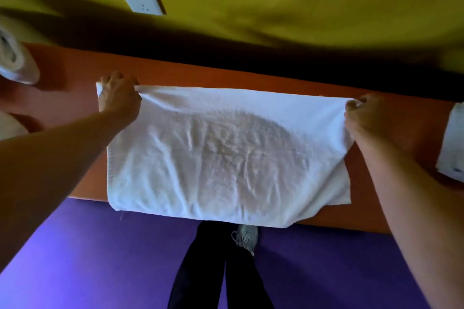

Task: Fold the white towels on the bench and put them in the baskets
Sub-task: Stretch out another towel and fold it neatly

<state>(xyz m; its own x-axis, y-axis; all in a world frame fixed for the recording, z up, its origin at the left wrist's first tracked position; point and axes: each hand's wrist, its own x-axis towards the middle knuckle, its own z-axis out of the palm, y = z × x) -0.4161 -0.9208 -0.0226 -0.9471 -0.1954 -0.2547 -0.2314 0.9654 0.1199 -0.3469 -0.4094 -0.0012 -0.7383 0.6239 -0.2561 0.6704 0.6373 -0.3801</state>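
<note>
A white towel (226,153) lies spread across the orange bench (188,78), its near edge hanging a little over the bench's front. My left hand (118,94) pinches the towel's far left corner. My right hand (366,115) pinches the far right corner. Both corners are pulled taut along the far edge. At the far left, a pale round basket (15,57) holds rolled white cloth. Another white towel (452,143) lies on the bench at the right edge of the view.
A yellow wall with a white socket (141,0) rises right behind the bench. The floor (100,258) below is purple. My dark trouser legs and a grey shoe (246,238) stand against the bench front. Another pale object (10,128) shows at the left edge.
</note>
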